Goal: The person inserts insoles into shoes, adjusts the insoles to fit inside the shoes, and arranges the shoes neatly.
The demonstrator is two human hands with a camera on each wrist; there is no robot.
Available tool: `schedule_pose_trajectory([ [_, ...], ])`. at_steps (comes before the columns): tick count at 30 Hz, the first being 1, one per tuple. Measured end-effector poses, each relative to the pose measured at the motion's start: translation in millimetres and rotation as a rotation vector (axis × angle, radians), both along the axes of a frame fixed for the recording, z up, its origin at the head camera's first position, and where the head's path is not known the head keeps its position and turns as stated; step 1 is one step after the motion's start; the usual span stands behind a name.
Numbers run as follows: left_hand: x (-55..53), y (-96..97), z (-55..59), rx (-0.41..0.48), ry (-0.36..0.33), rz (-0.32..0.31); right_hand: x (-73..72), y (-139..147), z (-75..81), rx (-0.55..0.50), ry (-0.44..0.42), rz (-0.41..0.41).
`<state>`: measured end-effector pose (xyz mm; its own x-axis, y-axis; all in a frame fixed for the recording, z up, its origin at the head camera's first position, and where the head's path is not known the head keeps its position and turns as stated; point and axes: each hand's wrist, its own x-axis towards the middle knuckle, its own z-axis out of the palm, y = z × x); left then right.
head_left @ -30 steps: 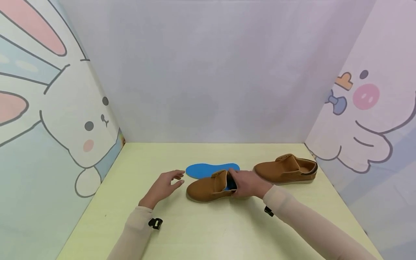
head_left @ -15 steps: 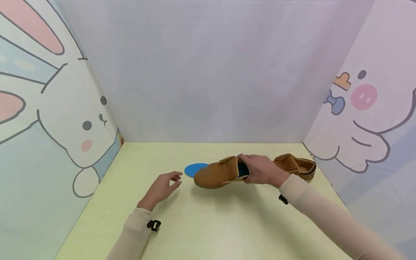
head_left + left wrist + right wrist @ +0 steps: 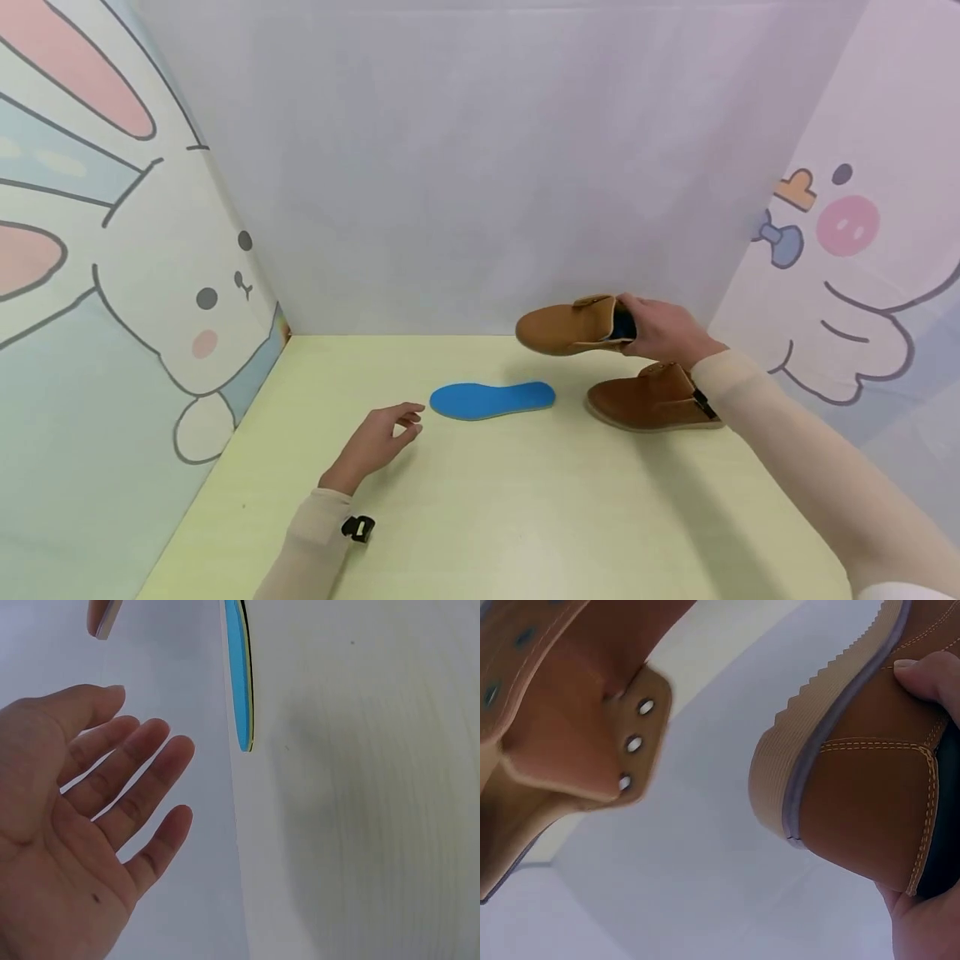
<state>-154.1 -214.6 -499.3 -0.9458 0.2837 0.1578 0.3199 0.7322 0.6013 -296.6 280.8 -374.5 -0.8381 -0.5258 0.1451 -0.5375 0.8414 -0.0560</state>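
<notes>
At the back, a pale backdrop point(image 3: 420, 175); before it, a light yellow counter point(image 3: 495, 508). Raised clear of the counter, toe leftward, a lifted brown shoe point(image 3: 558, 327), gripped around the heel by the right hand point(image 3: 666, 331). Lower, sole down, a standing brown shoe point(image 3: 633, 403). Well apart from the right hand, the left hand point(image 3: 372, 443), fingers loosely bent. Flat between left hand and standing brown shoe, a blue insole point(image 3: 487, 401).

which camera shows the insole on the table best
The head view, where the whole blue insole is in sight, uncovered. The left wrist view catches only part, at a steep slant and cut off at the top; the right wrist view shows none of it.
</notes>
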Motion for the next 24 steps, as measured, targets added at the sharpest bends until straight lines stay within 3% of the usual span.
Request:
schedule_pose_trajectory([
  [6,1.8,2.9,2.3,0.017,-0.009,-0.014,-21.0,29,-14.9,-0.009,-0.029,-0.067],
  [16,5.4,2.3,-0.4,0.004,-0.007,-0.014,-44.9,59,-29.9,0.052,-0.158,-0.136],
  [24,4.1,2.7,0.2,0.004,-0.007,-0.007,-55.8,64,-32.8,0.124,-0.128,-0.138],
])
